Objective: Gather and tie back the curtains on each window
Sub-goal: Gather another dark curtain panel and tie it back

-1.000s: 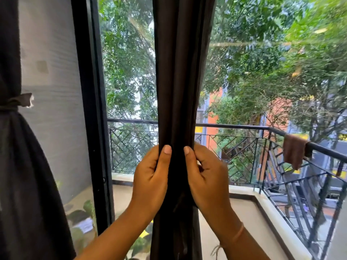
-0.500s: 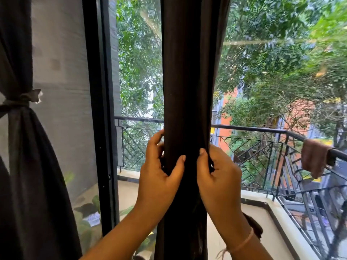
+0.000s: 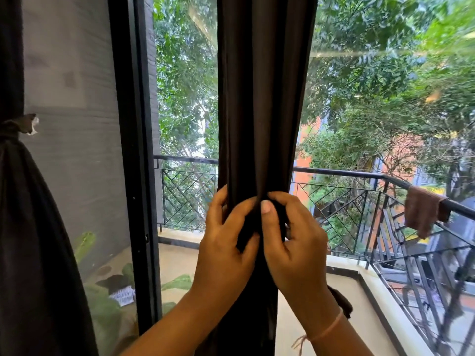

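The curtain (image 3: 259,98), dark brown and drawn into one narrow column, hung straight down just to the right of the black window frame (image 3: 136,150), in front of the glass. On my feed both hands were at it, low on the column, at about the level of the balcony railing (image 3: 347,173) beyond the glass. The left hand (image 3: 226,247) was wrapped round the bundle from the side nearer the frame, fingers curled behind the cloth and thumb laid across its front. The right hand (image 3: 295,250) gripped it from the side farther from the frame, thumb pressed on the front folds with the nail facing me, fingers bent round the far edge. The two thumbs were almost touching, and the fabric between them was bunched into a tight dark fold. Whether a tie strip lay under the fingers I could not tell. A thin pinkish thread band (image 3: 326,330) sat on the right wrist, and a dark scrap of cloth (image 3: 339,301) showed just behind that wrist. On the other side of the frame, at the left edge of my view, a second curtain (image 3: 33,240) was already gathered, cinched by a tie (image 3: 18,124) whose end stuck out toward the frame. Low beside the frame, green leaves (image 3: 102,312) showed through the glass. Well right of the frame, a brown cloth (image 3: 424,214) was draped over the railing, with trees (image 3: 372,73) behind.
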Tool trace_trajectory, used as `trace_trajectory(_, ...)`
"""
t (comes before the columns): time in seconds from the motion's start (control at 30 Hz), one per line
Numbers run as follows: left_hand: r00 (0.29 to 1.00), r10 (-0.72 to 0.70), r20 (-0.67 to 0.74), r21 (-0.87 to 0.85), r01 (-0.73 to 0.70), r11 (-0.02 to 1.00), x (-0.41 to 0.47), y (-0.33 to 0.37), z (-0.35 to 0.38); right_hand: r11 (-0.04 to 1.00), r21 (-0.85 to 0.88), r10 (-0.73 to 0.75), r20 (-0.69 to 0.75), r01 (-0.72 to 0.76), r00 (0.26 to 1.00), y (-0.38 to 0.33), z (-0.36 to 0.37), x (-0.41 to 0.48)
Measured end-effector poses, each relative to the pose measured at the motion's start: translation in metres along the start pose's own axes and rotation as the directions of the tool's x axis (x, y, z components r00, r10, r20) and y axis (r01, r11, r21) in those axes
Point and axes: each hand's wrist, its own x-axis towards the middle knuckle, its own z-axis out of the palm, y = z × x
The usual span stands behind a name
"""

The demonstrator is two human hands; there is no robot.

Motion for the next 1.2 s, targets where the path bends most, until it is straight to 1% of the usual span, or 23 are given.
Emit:
trace_trajectory(0.1, 0.999, -0.003, 0.033, -0.006, 0.003, 1.000, 0.001, 0.001, -0.003, 0.998, 0.008, 0.055, 0.017, -0.056, 0.998, -0.005, 0.002, 0.006)
trace_trajectory(0.17, 0.999, 0.017, 0.033, 0.040, -0.019, 0.999, 0.001, -0.001, -0.005, 0.997, -0.013, 0.072, -0.009, -0.072, 0.997, -0.004, 0.004, 0.007)
trace_trajectory(0.23, 1.000, 0.008, 0.018, 0.064, -0.009, 0.998, 0.001, -0.001, -0.008, 0.994, -0.035, 0.106, -0.040, -0.107, 0.994, -0.001, 0.004, 0.009)
trace_trajectory(0.33, 0.999, -0.021, -0.029, 0.066, 0.023, 0.998, 0.001, 0.000, -0.013, 0.979, -0.151, 0.125, -0.103, -0.140, 0.987, 0.010, -0.002, 0.015)
trace_trajectory(0.4, 0.996, -0.008, -0.085, 0.091, 0.016, 0.996, 0.003, -0.001, -0.017, 0.959, -0.226, 0.143, -0.136, -0.172, 0.980, 0.017, -0.008, 0.020)
trace_trajectory(0.5, 0.991, 0.036, -0.132, 0.134, -0.019, 0.991, 0.004, -0.002, -0.021, 0.950, -0.286, 0.094, -0.116, -0.123, 0.989, 0.016, -0.010, 0.017)
trace_trajectory(0.57, 0.992, -0.001, -0.127, 0.087, 0.012, 0.996, 0.004, 0.000, -0.021, 0.957, -0.286, 0.029, -0.071, -0.048, 0.997, 0.006, -0.002, 0.010)
trace_trajectory(0.6, 0.991, -0.054, -0.119, 0.015, 0.056, 0.998, 0.004, 0.002, -0.021, 0.966, -0.259, 0.008, -0.043, -0.019, 0.999, 0.001, 0.003, 0.007)
trace_trajectory(0.67, 0.984, -0.151, -0.094, -0.145, 0.137, 0.980, 0.001, 0.005, -0.019, 0.984, -0.180, 0.012, 0.012, -0.010, 1.000, -0.007, 0.012, 0.003)
trace_trajectory(0.7, 0.982, -0.169, -0.085, -0.181, 0.151, 0.972, 0.001, 0.005, -0.018, 0.988, -0.155, 0.020, 0.029, -0.015, 0.999, -0.009, 0.015, 0.001)
trace_trajectory(0.73, 0.983, -0.169, -0.077, -0.177, 0.153, 0.972, 0.000, 0.004, -0.018, 0.990, -0.139, 0.025, 0.041, -0.019, 0.999, -0.011, 0.017, 0.000)
trace_trajectory(0.83, 0.989, -0.134, -0.058, -0.062, 0.130, 0.990, 0.001, 0.001, -0.021, 0.992, -0.118, 0.040, 0.040, -0.035, 0.998, -0.012, 0.018, -0.001)
trace_trajectory(0.97, 0.992, -0.103, -0.072, -0.036, 0.101, 0.994, -0.002, 0.000, -0.023, 0.988, -0.145, 0.070, 0.063, -0.060, 0.996, -0.009, 0.016, 0.001)
trace_trajectory(1.03, 0.991, -0.102, -0.090, -0.045, 0.098, 0.994, -0.002, 0.000, -0.024, 0.981, -0.176, 0.088, 0.023, -0.082, 0.996, -0.009, 0.016, 0.000)
trace_trajectory(1.13, 0.983, -0.168, -0.072, -0.118, 0.159, 0.980, -0.003, -0.003, -0.025, 0.973, -0.219, 0.062, -0.068, -0.075, 0.996, -0.011, 0.014, -0.004)
trace_trajectory(1.2, 0.979, -0.198, -0.048, -0.144, 0.190, 0.971, -0.003, -0.005, -0.025, 0.971, -0.236, 0.031, -0.054, -0.043, 0.998, -0.012, 0.013, -0.005)
